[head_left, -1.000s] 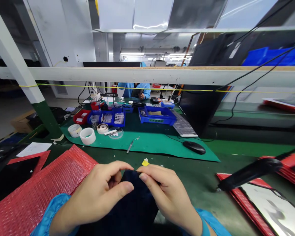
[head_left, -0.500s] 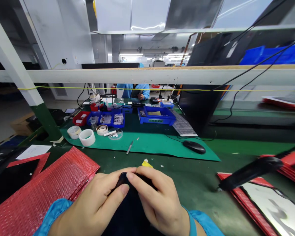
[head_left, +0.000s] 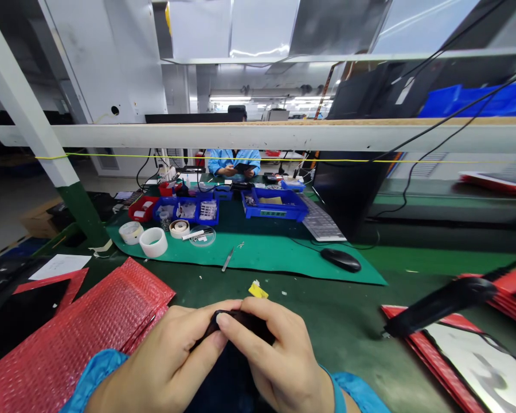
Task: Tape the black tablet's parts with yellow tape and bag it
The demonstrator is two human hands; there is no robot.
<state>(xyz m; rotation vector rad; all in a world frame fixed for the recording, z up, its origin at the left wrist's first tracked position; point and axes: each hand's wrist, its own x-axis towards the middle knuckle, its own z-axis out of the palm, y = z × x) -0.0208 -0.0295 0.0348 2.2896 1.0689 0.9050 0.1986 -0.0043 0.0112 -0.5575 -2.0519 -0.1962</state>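
A dark, flat panel-like piece [head_left: 226, 381] is held low in front of me, and its lower part runs out of the picture. My left hand [head_left: 165, 353] is closed on its upper edge, thumb and fingers pinching near the corner. My right hand [head_left: 279, 350] grips the same edge from the right, with its fingertips meeting the left hand's. Much of the piece is hidden behind my fingers, so its exact kind does not show. Just beyond the hands lies a small yellow scrap [head_left: 258, 289] on the dark green table [head_left: 327, 312].
Red bubble-wrap pouches [head_left: 86, 327] lie at left. Tape rolls [head_left: 153, 242], tweezers [head_left: 227, 260] and a mouse [head_left: 340, 260] rest on the green mat [head_left: 266, 258], with blue bins [head_left: 275, 205] behind. At right, a black handled tool [head_left: 442, 304] overhangs red-wrapped panels [head_left: 477, 355]. A co-worker [head_left: 234, 160] sits opposite.
Both hands keep their pinch on the dark piece, with only slight shifts of the fingers. The co-worker opposite has changed posture. The whole view has shifted slightly.
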